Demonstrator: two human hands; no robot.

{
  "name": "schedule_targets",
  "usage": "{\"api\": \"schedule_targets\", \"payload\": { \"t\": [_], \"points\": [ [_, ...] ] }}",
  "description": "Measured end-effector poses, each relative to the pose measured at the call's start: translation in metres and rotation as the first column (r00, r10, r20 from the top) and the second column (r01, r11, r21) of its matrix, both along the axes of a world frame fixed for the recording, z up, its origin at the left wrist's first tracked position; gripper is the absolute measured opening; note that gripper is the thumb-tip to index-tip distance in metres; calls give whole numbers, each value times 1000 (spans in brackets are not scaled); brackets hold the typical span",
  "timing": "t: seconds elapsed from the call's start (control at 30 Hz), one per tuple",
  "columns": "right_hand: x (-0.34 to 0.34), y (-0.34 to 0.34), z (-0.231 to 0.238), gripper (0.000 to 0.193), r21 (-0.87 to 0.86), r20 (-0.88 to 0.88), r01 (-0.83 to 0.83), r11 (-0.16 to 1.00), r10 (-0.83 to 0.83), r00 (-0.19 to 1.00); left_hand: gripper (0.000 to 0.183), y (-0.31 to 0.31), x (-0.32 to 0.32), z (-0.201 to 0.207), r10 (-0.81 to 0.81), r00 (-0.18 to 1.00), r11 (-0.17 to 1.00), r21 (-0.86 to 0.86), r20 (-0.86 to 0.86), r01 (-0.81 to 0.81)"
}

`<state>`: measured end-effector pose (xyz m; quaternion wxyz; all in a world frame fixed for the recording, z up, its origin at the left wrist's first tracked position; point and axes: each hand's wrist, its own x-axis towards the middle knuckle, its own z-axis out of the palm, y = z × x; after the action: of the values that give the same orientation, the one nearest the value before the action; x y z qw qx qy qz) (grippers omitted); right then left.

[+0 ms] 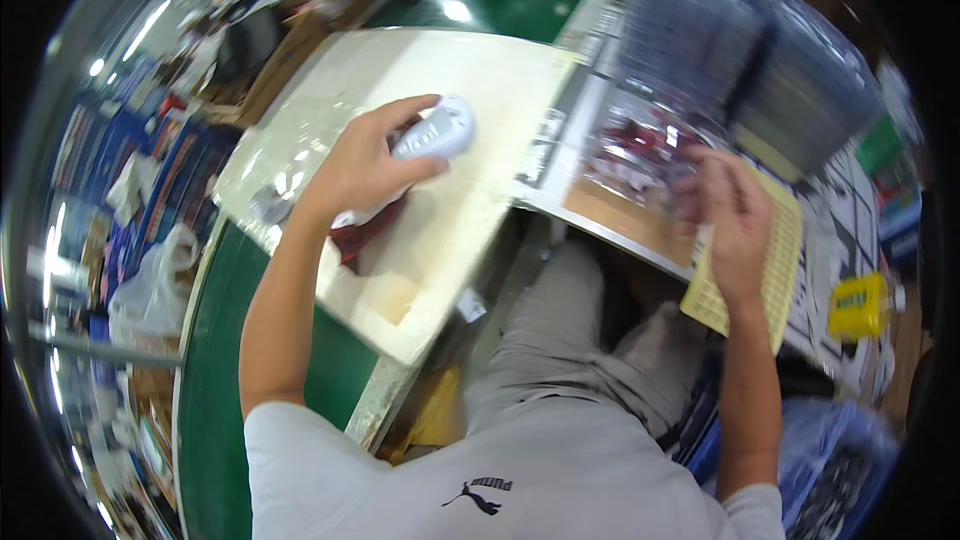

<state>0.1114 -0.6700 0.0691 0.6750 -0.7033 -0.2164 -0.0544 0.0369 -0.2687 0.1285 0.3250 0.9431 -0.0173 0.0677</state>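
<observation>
My left hand [375,155] is closed round a pale blue, rounded plastic piece [440,132], shaped like a computer mouse, with dark marks at its far end. It is above a cream board [480,190]. Below that hand a dark red, glossy piece [365,235] lies on the board, partly covered by the wrist. My right hand [735,210] is at the right, fingers bent and smeared by motion, beside a clear plastic package [640,155] with dark red pieces inside. Whether its fingers hold anything cannot be made out. Under the right wrist lies a yellow sheet of small labels [785,260].
Tall stacks of clear plastic trays [690,25] stand at the back right. A yellow bottle [858,307] is at the far right. Brown cardboard [620,220] lies at the worktop's near edge. A green surface [230,310] runs beneath the board, and cluttered shelves fill the left.
</observation>
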Motion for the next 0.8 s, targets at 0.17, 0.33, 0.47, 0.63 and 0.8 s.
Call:
{"api": "schedule_targets", "payload": {
  "t": [0.17,0.33,0.47,0.63,0.8],
  "points": [
    [-33,30,1,41,316,-364,-284,905,392,845,71,-142,3,-3,-474,867,863,-112,152,492],
    [-53,-18,-17,37,455,-626,5,890,316,713,71,-219,12,-33,-510,837,826,-160,196,541],
    [-84,-105,-43,40,352,-514,-86,932,270,814,81,-269,-7,-67,-545,827,724,-573,-136,383],
    [-72,-216,-63,27,-345,-20,631,695,-678,735,75,-311,-1,-104,-623,748,351,-936,-228,7],
    [-10,-276,-73,22,-491,445,805,334,-698,561,72,-347,32,-112,-663,719,193,-976,-209,-105]
  ]
}}
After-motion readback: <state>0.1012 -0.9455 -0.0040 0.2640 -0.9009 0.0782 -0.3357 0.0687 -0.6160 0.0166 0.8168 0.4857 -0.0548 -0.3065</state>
